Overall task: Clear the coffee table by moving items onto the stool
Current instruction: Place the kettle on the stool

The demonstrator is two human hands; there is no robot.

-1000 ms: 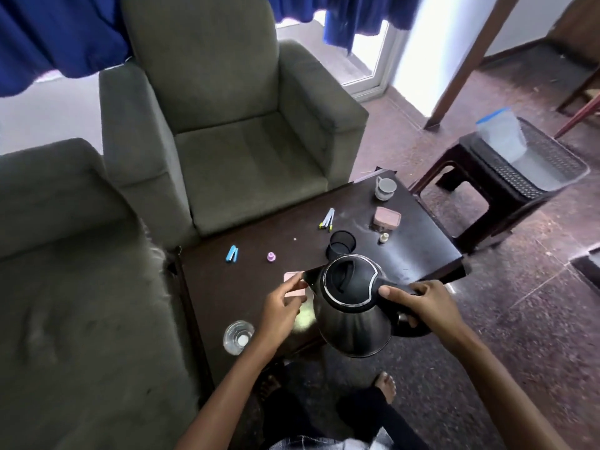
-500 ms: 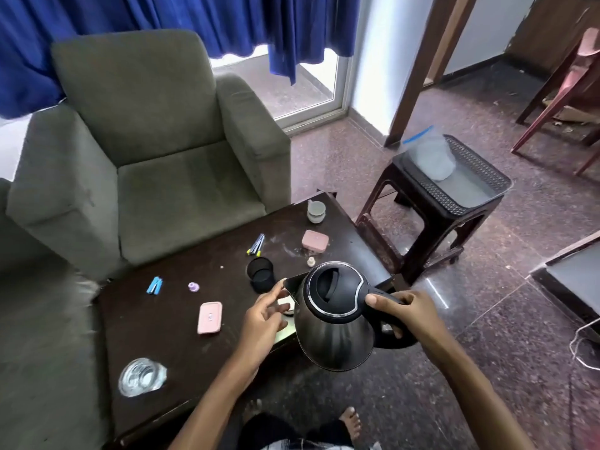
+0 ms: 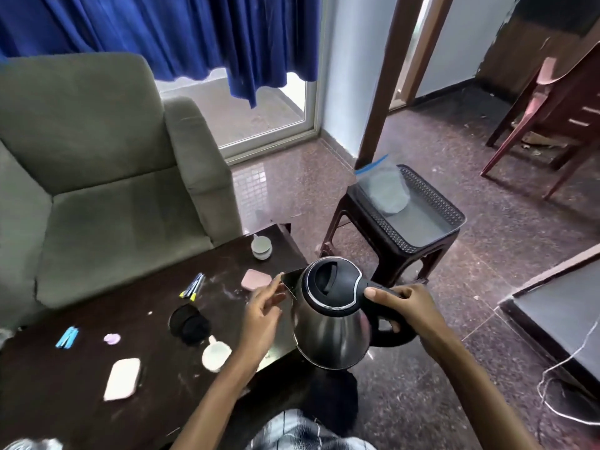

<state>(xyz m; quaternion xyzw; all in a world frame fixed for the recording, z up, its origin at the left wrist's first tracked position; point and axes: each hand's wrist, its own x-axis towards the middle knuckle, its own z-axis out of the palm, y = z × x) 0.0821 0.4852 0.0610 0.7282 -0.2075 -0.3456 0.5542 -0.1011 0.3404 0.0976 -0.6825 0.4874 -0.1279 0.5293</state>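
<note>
A steel kettle (image 3: 328, 332) with a black lid hangs in the air over the right edge of the dark coffee table (image 3: 162, 384). My right hand (image 3: 406, 306) is closed around its black handle. My left hand (image 3: 263, 313) rests open against the kettle's spout side, fingers spread. The dark brown stool (image 3: 386, 254) stands to the right of the table, beyond the kettle. On its seat sits a mesh-rimmed tray (image 3: 431, 203) with a clear plastic bag (image 3: 386, 190) in it.
On the table lie a white cup (image 3: 261, 246), a pink case (image 3: 256, 279), pens (image 3: 193, 285), a black cup (image 3: 188, 323), a second white cup (image 3: 215, 354), a pink phone-shaped box (image 3: 122, 378), blue clips (image 3: 67, 337) and a lilac cap (image 3: 112, 338). A green armchair (image 3: 107, 177) stands behind.
The view has swung right and the kettle has moved right, off the table's edge toward the stool. My left hand has stayed beside the spout.
</note>
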